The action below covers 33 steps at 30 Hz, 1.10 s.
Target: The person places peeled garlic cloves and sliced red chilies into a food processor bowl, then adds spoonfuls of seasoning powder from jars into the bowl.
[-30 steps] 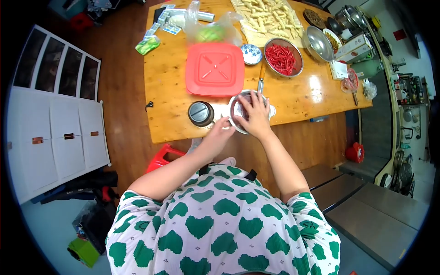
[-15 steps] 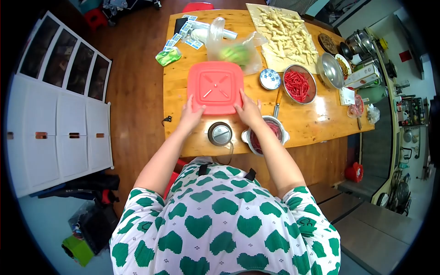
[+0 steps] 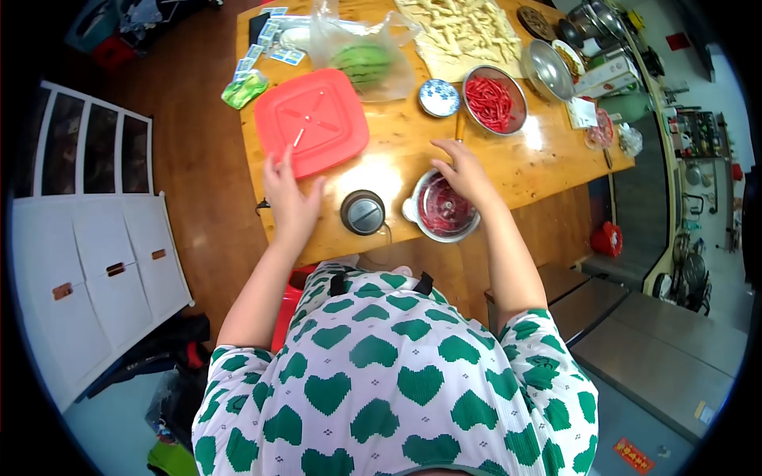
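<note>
My left hand (image 3: 292, 200) has its fingertips at the near edge of a red square plastic lid (image 3: 337, 107), thumb spread away from the fingers. The lid lies at an angle on the left of the wooden table. My right hand (image 3: 464, 173) reaches over a clear, white-rimmed bowl (image 3: 410, 209) with cut red chillies (image 3: 435, 208) in it. Its fingers are apart, at the bowl's far rim, and it hides part of the bowl. Between my hands, near the table's front edge, stands a round dark motor unit (image 3: 363, 213) with a cord.
Beyond my right hand are a colander of red chillies (image 3: 489, 103), a blue-and-white bowl (image 3: 439, 97) and a wooden knife handle (image 3: 460, 125). A plastic bag with green vegetables (image 3: 363, 65) lies behind the lid. Pale chicken feet (image 3: 460, 32) cover a board at the back.
Both hands held the red lid at its sides; now it sits further left and turned. My right hand has left it and moved right to the chilli bowl. The view has shifted.
</note>
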### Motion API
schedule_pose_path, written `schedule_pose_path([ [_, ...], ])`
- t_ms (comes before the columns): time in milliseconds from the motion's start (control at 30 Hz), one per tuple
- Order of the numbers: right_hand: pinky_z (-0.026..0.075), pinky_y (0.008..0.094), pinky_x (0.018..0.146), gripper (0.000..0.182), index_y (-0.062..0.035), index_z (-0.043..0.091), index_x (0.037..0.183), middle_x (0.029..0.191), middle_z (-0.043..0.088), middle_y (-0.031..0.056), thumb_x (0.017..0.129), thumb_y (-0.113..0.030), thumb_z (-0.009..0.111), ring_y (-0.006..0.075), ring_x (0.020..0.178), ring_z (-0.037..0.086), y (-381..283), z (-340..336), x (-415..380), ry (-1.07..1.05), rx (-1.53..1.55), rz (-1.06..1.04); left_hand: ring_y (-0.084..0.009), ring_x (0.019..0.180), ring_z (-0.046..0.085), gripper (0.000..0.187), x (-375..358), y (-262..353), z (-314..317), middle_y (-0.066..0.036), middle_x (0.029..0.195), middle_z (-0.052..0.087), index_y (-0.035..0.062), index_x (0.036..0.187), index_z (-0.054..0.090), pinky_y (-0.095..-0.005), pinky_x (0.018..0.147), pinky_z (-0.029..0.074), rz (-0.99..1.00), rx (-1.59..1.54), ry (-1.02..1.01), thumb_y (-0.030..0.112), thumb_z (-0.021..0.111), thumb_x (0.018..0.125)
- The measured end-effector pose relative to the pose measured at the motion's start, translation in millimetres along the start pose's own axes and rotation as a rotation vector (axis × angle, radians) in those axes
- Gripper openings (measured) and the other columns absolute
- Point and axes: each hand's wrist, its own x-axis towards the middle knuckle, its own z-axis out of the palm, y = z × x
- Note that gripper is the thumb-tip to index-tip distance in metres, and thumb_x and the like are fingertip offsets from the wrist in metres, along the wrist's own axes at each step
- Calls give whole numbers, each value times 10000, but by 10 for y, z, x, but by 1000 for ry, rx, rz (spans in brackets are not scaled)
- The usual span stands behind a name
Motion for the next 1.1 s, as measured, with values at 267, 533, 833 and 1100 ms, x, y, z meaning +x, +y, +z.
schedule_pose_path([
  [267,202,579,1248,1145,-230,460,1562,1678,231,254,564,-450,975,494,1537,222,376,214,-1222,40,-279,23,-443,1326,491,1170,-525,1220,516,-272,1504,399,101,1626,226,-489,1113,452,447,-202,-719,56,897,667],
  [533,132,634,1245,1253,-288,433,1579,1697,170,237,477,-466,1001,481,1567,139,514,317,-1155,40,-194,19,-350,1019,684,1085,-516,1268,1219,-192,1097,687,17,1607,273,-428,877,586,402,140,-734,102,869,704],
  [833,136,637,1248,1224,-277,469,1555,1683,228,215,471,-495,994,448,1568,169,580,294,-823,3,-205,-120,-304,1227,606,1152,-335,1317,742,-159,1220,683,102,1612,330,-464,1248,269,490,392,-627,392,924,668],
  [1100,152,629,1243,1254,-267,453,1565,1678,235,216,457,-485,1001,443,1561,191,545,247,-792,-47,-268,-118,-392,1446,413,1174,-475,378,19,-216,1538,466,81,1608,317,-459,1215,348,214,-230,-519,286,964,650],
])
